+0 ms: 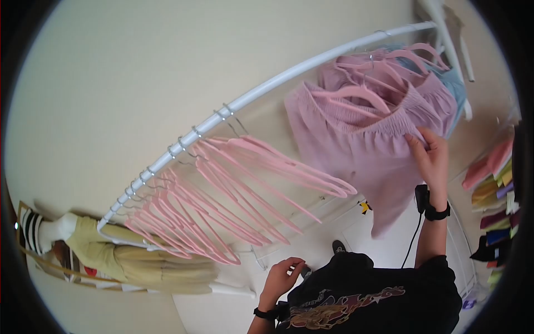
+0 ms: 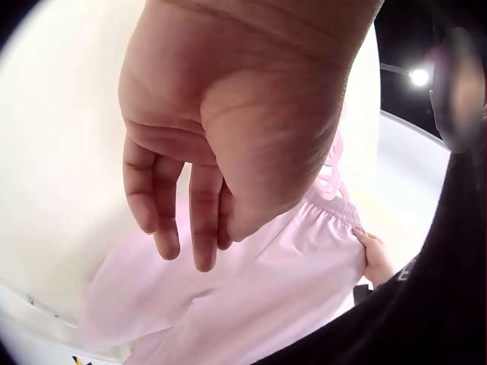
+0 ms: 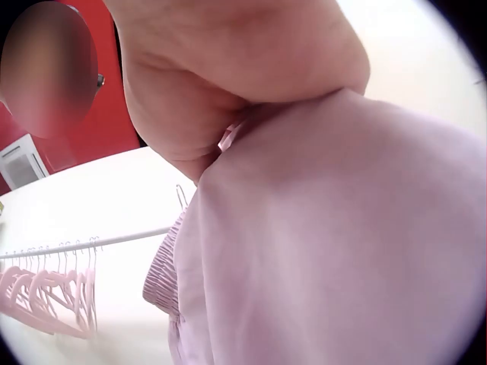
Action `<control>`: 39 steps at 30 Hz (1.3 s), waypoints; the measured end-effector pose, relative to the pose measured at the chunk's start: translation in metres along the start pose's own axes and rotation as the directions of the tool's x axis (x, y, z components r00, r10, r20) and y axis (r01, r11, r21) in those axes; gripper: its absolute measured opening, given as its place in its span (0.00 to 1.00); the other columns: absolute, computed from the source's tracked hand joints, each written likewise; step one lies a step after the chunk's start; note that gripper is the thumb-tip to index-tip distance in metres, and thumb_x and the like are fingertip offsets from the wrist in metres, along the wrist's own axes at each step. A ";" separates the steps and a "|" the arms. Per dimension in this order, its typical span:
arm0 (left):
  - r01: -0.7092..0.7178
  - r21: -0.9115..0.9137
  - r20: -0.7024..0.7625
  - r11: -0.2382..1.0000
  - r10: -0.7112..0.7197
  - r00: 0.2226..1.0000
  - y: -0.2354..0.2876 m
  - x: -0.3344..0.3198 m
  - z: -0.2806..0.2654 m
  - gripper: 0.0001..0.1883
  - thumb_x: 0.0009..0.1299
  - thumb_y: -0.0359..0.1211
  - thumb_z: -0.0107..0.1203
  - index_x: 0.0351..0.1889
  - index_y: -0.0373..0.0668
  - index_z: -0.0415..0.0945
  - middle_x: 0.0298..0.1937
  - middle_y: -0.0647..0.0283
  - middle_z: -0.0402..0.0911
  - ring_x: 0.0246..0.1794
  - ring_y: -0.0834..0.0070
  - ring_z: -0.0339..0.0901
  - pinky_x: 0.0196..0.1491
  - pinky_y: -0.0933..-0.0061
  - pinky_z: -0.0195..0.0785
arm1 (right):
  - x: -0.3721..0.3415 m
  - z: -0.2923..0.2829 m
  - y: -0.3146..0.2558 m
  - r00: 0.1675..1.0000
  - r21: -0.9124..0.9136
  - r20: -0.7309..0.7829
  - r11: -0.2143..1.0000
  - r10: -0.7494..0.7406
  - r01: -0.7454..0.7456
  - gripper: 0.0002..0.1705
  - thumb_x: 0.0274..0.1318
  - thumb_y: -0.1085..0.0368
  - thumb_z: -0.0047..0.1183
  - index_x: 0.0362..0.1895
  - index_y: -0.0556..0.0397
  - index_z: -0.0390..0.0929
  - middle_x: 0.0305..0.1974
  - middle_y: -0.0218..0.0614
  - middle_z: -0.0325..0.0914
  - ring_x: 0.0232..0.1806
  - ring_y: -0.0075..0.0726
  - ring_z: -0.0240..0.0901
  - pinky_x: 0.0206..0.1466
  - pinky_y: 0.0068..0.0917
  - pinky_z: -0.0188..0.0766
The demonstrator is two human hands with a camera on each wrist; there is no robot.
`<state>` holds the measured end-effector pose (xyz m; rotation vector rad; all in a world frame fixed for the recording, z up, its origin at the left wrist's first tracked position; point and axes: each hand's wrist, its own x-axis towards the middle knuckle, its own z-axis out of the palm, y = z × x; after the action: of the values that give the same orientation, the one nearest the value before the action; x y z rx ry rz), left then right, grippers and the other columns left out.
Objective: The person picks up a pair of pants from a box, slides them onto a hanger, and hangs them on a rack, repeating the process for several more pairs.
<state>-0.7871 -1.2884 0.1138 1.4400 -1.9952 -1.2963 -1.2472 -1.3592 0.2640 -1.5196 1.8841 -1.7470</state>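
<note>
Mauve-pink trousers (image 1: pixel 361 147) with a gathered elastic waistband hang from the white rail's right part, a pink hanger (image 1: pixel 356 96) inside the waist. My right hand (image 1: pixel 433 158) pinches the trousers just below the waistband at their right side, between thumb and fingers. In the right wrist view the pink cloth (image 3: pixel 319 228) fills much of the picture and hides the fingertips. My left hand (image 1: pixel 282 278) is held low in front of the body, fingers loosely bent and holding nothing. The left wrist view shows its relaxed fingers (image 2: pixel 204 220) in front of the trousers.
Along the white rail (image 1: pixel 278 78) hang several bare pink hangers (image 1: pixel 222 195), left of the trousers. More pink garments and a blue one (image 1: pixel 457 89) hang behind. A mannequin (image 1: pixel 111 250) in yellow-green clothes stands at the left. Coloured clothes (image 1: pixel 498 183) line the right side.
</note>
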 end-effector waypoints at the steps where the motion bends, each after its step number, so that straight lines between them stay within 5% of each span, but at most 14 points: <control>1: 0.035 -0.027 -0.048 0.999 -0.036 0.998 -0.002 -0.009 0.005 0.11 0.81 0.35 0.64 0.53 0.39 0.87 0.44 0.55 0.93 0.43 0.63 0.92 0.48 0.68 0.84 | 0.012 0.010 0.002 0.999 0.049 0.018 0.998 0.048 -0.049 0.10 0.71 0.66 0.64 0.45 0.63 0.87 0.26 0.19 0.74 0.30 0.15 0.63 0.34 0.22 0.61; 9: 0.192 -0.171 -0.146 0.966 -0.218 0.965 0.004 -0.056 0.038 0.09 0.81 0.32 0.62 0.52 0.37 0.87 0.45 0.56 0.94 0.45 0.64 0.92 0.48 0.66 0.85 | 0.028 0.057 0.062 0.994 0.045 0.102 0.998 0.044 -0.049 0.12 0.74 0.65 0.63 0.50 0.62 0.87 0.31 0.20 0.78 0.33 0.16 0.66 0.38 0.21 0.65; 11: 0.183 -0.192 -0.192 0.964 -0.220 0.956 0.008 -0.064 0.039 0.09 0.81 0.32 0.61 0.52 0.38 0.87 0.45 0.56 0.93 0.45 0.63 0.92 0.48 0.66 0.85 | 0.017 0.066 0.064 0.979 0.044 -0.153 0.989 -0.133 0.141 0.17 0.75 0.63 0.64 0.59 0.61 0.84 0.44 0.31 0.85 0.43 0.25 0.74 0.52 0.25 0.72; 13: 0.168 -0.138 -0.183 0.976 -0.192 0.964 0.010 -0.075 0.039 0.08 0.81 0.32 0.61 0.52 0.39 0.87 0.45 0.57 0.93 0.45 0.61 0.92 0.48 0.65 0.85 | 0.001 0.058 0.064 0.897 -0.327 -0.254 0.905 -0.361 0.271 0.27 0.74 0.62 0.65 0.71 0.60 0.76 0.64 0.40 0.80 0.57 0.36 0.74 0.66 0.30 0.71; 17: 0.178 -0.187 -0.259 0.966 -0.223 0.940 -0.019 -0.120 0.041 0.09 0.82 0.32 0.60 0.54 0.40 0.86 0.46 0.60 0.94 0.44 0.66 0.92 0.47 0.68 0.84 | -0.051 0.063 0.156 0.916 -0.130 -0.386 0.989 -0.110 0.065 0.41 0.70 0.57 0.70 0.78 0.57 0.66 0.71 0.43 0.70 0.62 0.39 0.70 0.67 0.37 0.71; 19: 0.182 -0.207 -0.332 0.961 -0.244 0.911 -0.031 -0.151 0.039 0.10 0.82 0.34 0.59 0.54 0.40 0.86 0.46 0.60 0.94 0.43 0.65 0.91 0.47 0.67 0.83 | -0.079 0.070 0.261 0.972 -0.032 -0.221 0.995 0.082 -0.091 0.37 0.71 0.55 0.70 0.74 0.57 0.69 0.61 0.38 0.75 0.54 0.34 0.73 0.59 0.35 0.74; 20: 0.200 -0.234 -0.332 0.952 -0.272 0.903 -0.037 -0.165 0.037 0.11 0.82 0.37 0.59 0.53 0.41 0.86 0.44 0.58 0.93 0.43 0.61 0.91 0.48 0.64 0.83 | -0.099 0.073 0.260 0.948 0.065 0.099 0.948 0.304 -0.311 0.32 0.72 0.56 0.68 0.70 0.57 0.72 0.55 0.34 0.77 0.49 0.31 0.74 0.54 0.32 0.75; 21: 0.213 -0.260 -0.329 0.942 -0.294 0.897 -0.044 -0.182 0.036 0.12 0.82 0.39 0.59 0.52 0.42 0.86 0.43 0.56 0.93 0.43 0.56 0.90 0.50 0.61 0.82 | -0.116 0.084 0.243 0.784 0.061 0.419 0.847 0.458 -0.527 0.27 0.73 0.56 0.66 0.66 0.56 0.74 0.49 0.30 0.79 0.44 0.28 0.74 0.49 0.30 0.76; 23: 0.159 -0.319 -0.422 0.934 -0.290 0.859 -0.061 -0.215 0.037 0.11 0.82 0.39 0.59 0.52 0.42 0.85 0.42 0.55 0.92 0.43 0.55 0.90 0.49 0.59 0.81 | -0.185 0.133 0.166 0.730 0.077 0.673 0.972 0.115 -0.223 0.14 0.72 0.60 0.64 0.54 0.53 0.80 0.38 0.28 0.81 0.38 0.26 0.77 0.42 0.29 0.78; 24: 0.151 -0.280 -0.445 0.948 -0.267 0.855 -0.070 -0.233 0.034 0.11 0.82 0.39 0.59 0.52 0.43 0.85 0.42 0.56 0.92 0.42 0.56 0.89 0.48 0.60 0.81 | -0.214 0.152 0.090 0.631 -0.133 0.776 0.974 -0.013 0.184 0.15 0.69 0.63 0.65 0.55 0.55 0.80 0.38 0.34 0.83 0.38 0.30 0.81 0.42 0.31 0.80; 27: 0.162 -0.277 -0.512 0.947 -0.288 0.810 -0.089 -0.289 0.036 0.12 0.82 0.39 0.58 0.51 0.42 0.85 0.41 0.53 0.90 0.42 0.52 0.88 0.47 0.57 0.80 | -0.308 0.211 -0.014 0.164 0.082 0.980 0.981 -0.111 0.174 0.20 0.65 0.64 0.69 0.57 0.58 0.82 0.45 0.42 0.88 0.45 0.37 0.88 0.47 0.34 0.83; 32: 0.263 -0.354 -0.667 0.898 -0.439 0.602 -0.123 -0.409 0.055 0.13 0.82 0.41 0.57 0.52 0.42 0.84 0.40 0.54 0.90 0.41 0.51 0.88 0.45 0.55 0.79 | -0.449 0.277 -0.167 -0.367 0.220 0.911 0.974 -0.187 0.052 0.21 0.66 0.65 0.68 0.60 0.59 0.83 0.49 0.46 0.89 0.49 0.39 0.89 0.51 0.35 0.84; 37: 0.326 -0.575 -0.690 0.751 -0.659 0.300 -0.152 -0.534 0.089 0.13 0.82 0.41 0.59 0.53 0.42 0.84 0.41 0.55 0.91 0.38 0.55 0.89 0.44 0.57 0.80 | -0.550 0.347 -0.227 -0.604 0.469 0.714 0.883 -0.354 0.037 0.18 0.67 0.64 0.67 0.56 0.59 0.85 0.48 0.46 0.89 0.48 0.42 0.89 0.50 0.35 0.84; 39: 0.332 -0.692 -0.654 0.641 -0.751 0.087 -0.163 -0.564 0.107 0.12 0.81 0.40 0.58 0.50 0.42 0.85 0.40 0.53 0.91 0.41 0.52 0.89 0.47 0.55 0.81 | -0.580 0.380 -0.248 -0.678 0.517 0.677 0.841 -0.287 0.160 0.16 0.66 0.64 0.66 0.55 0.58 0.86 0.46 0.46 0.88 0.46 0.43 0.89 0.50 0.36 0.84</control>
<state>-0.5387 -0.7500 0.0443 2.1174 -0.3061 -0.6014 -0.5749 -1.1360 0.0622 -2.2029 0.0502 0.4092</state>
